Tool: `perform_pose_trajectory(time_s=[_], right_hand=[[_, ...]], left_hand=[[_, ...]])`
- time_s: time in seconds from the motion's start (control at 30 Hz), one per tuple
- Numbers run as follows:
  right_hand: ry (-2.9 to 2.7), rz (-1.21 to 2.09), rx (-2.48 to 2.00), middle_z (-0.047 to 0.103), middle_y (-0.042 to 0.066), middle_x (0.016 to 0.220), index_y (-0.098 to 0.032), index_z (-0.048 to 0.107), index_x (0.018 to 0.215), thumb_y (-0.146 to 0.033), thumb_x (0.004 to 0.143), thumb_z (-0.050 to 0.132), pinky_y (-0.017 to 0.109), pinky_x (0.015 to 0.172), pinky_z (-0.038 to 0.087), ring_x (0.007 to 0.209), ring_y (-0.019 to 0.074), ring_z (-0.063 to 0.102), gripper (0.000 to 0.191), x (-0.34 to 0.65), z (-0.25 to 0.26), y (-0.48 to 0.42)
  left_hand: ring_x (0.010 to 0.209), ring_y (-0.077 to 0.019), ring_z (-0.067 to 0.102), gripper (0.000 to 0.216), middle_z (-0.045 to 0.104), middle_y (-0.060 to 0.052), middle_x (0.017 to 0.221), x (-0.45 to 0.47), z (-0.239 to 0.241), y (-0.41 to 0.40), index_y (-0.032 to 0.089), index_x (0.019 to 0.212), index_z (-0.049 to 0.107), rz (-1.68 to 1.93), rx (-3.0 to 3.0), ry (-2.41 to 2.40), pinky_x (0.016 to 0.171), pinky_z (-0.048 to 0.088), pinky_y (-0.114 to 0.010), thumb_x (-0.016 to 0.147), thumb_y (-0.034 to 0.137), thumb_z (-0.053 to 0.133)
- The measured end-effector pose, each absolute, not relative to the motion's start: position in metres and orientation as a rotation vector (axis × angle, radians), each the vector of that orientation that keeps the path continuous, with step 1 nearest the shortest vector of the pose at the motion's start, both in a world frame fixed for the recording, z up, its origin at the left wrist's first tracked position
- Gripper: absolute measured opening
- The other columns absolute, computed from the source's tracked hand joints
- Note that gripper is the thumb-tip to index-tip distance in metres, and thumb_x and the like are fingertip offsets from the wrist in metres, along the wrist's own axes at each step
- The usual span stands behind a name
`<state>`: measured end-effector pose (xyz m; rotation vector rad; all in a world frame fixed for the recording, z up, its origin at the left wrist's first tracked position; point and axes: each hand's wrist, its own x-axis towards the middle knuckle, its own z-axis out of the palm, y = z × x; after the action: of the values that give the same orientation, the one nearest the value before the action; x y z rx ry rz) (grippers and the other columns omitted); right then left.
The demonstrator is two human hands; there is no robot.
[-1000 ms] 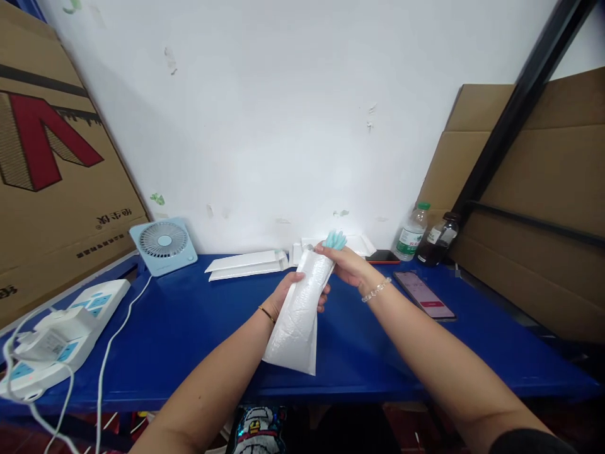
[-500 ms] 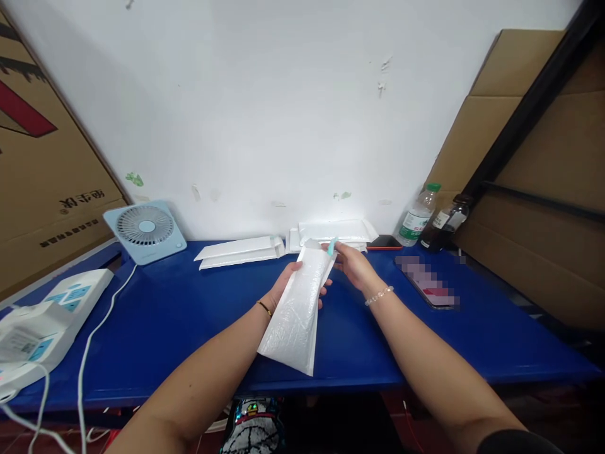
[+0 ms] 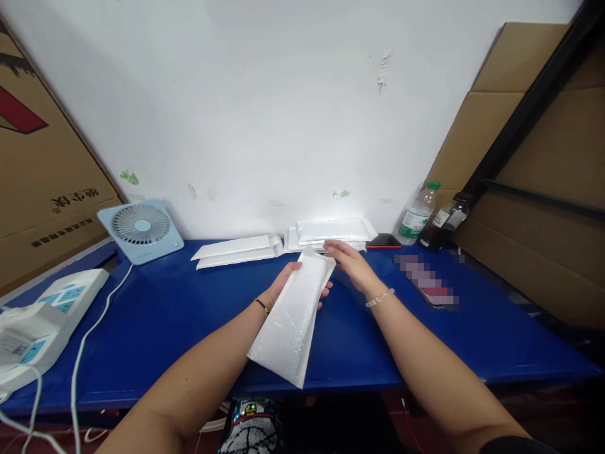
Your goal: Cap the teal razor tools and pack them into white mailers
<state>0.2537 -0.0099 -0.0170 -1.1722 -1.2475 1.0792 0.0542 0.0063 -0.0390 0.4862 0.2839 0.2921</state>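
Observation:
My left hand (image 3: 288, 275) is closed around a white bubble mailer (image 3: 288, 321), its thumb on the front and its fingertips showing past the right edge. The mailer tilts over the table's front, its top end pointing away from me. My right hand (image 3: 352, 261) is at the mailer's upper right corner, fingers stretched out and slightly apart. Whether its fingertips touch the corner I cannot tell. Behind lie a stack of white mailers (image 3: 333, 232) and, to its left, more white mailers (image 3: 236, 251).
A blue fan (image 3: 142, 230) and a white power strip (image 3: 70, 302) with cables stand on the left of the blue table (image 3: 189, 315). On the right are a phone (image 3: 428, 284), a water bottle (image 3: 416, 217), a dark bottle (image 3: 444, 224) and an orange-edged device (image 3: 385, 241).
A teal strip that showed at my right fingertips is no longer visible. My right fingers have straightened. The mailer's lower end has swung slightly left and towards me.

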Motion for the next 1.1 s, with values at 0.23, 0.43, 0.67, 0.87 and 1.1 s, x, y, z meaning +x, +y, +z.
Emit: perform_pose_trajectory(time_s=[0.23, 0.43, 0.67, 0.87, 1.1], right_hand=[[-1.211, 1.205, -1.168, 0.065, 0.001, 0.071, -0.017, 0.065, 0.08, -0.036, 0.054, 0.08, 0.027, 0.057, 0.042, 0.061, 0.0147, 0.056, 0.036, 0.257, -0.027, -0.004], [-1.128, 0.857, -1.296, 0.064, 0.001, 0.075, -0.017, 0.066, 0.079, -0.042, 0.061, 0.074, 0.026, 0.058, 0.042, 0.062, 0.0141, 0.054, 0.031, 0.272, -0.037, 0.007], [-1.075, 0.749, -1.114, 0.069, 0.004, 0.089, -0.019, 0.067, 0.1, -0.049, 0.07, 0.068, 0.034, 0.075, 0.048, 0.081, 0.0212, 0.061, 0.042, 0.265, -0.021, -0.005], [-1.362, 0.48, -1.117, 0.069, 0.006, 0.103, -0.024, 0.073, 0.095, -0.051, 0.084, 0.054, 0.038, 0.089, 0.043, 0.099, 0.0253, 0.059, 0.035, 0.259, -0.004, -0.02], [-1.672, 0.788, -0.953, 0.067, 0.007, 0.105, -0.024, 0.074, 0.098, -0.052, 0.077, 0.062, 0.038, 0.087, 0.045, 0.097, 0.0256, 0.059, 0.037, 0.277, 0.007, -0.027]], left_hand=[[0.098, -0.0325, 0.063, 0.073, 0.064, -0.02, 0.111, 0.053, -0.035, 0.003, 0.004, 0.124, 0.051, 0.203, 0.571, 0.313, 0.084, 0.048, -0.043, 0.072, 0.054, 0.055], [0.08, -0.0224, 0.068, 0.052, 0.071, -0.012, 0.096, 0.033, -0.035, 0.018, 0.01, 0.115, 0.058, 0.22, 0.878, 0.693, 0.077, 0.053, -0.035, 0.067, 0.023, 0.074], [0.081, -0.0217, 0.068, 0.052, 0.071, -0.013, 0.095, 0.035, -0.029, 0.006, 0.009, 0.114, 0.057, 0.318, 0.76, 0.564, 0.078, 0.054, -0.034, 0.071, 0.032, 0.074], [0.082, -0.0217, 0.068, 0.05, 0.071, -0.015, 0.093, 0.047, -0.043, 0.002, 0.007, 0.111, 0.06, 0.362, 0.762, 0.602, 0.079, 0.052, -0.032, 0.074, 0.039, 0.072], [0.064, -0.0188, 0.067, 0.045, 0.071, -0.012, 0.081, 0.04, -0.038, 0.005, 0.005, 0.107, 0.061, 0.308, 0.706, 0.695, 0.063, 0.054, -0.028, 0.079, 0.039, 0.066]])
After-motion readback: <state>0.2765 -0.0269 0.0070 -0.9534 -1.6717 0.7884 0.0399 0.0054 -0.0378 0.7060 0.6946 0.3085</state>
